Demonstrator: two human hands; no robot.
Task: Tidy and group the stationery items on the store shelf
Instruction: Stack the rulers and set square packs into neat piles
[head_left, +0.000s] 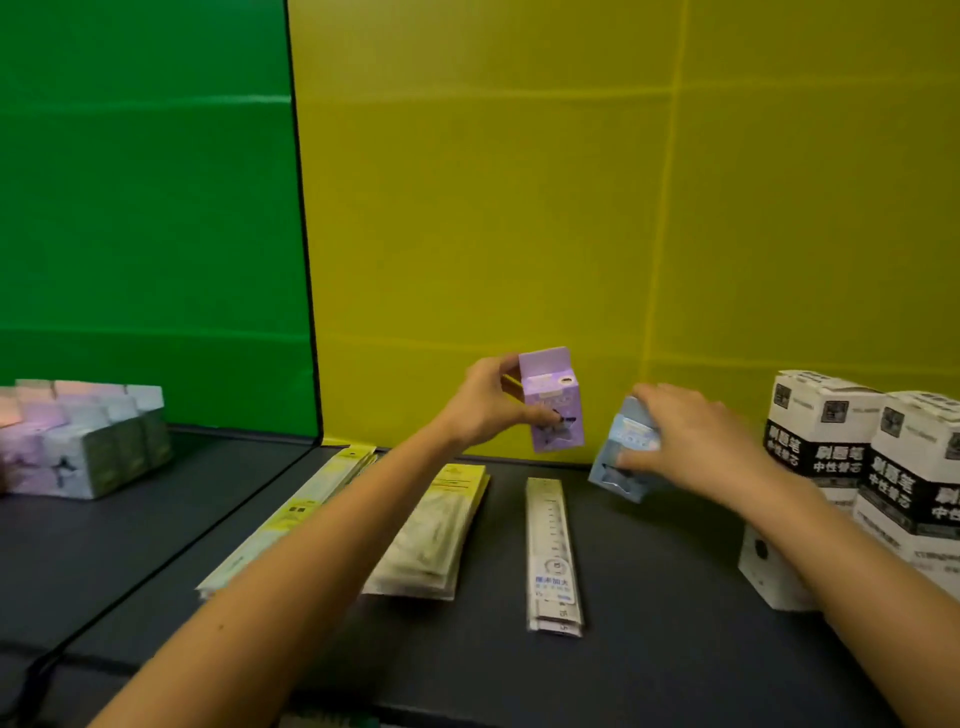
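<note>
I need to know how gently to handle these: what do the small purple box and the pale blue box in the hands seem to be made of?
Small purple box, in the left hand: likely thin printed cardboard, matte, with crisp folded edges and a top flap. Pale blue box, under the right hand: probably the same card, with what may be a cut-out window; blur leaves this open.

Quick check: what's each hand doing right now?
Left hand: closed on the purple box, held in the air.
Right hand: closed on the blue box.

Green backdrop panel left; yellow backdrop panel right, behind shelf.
</note>
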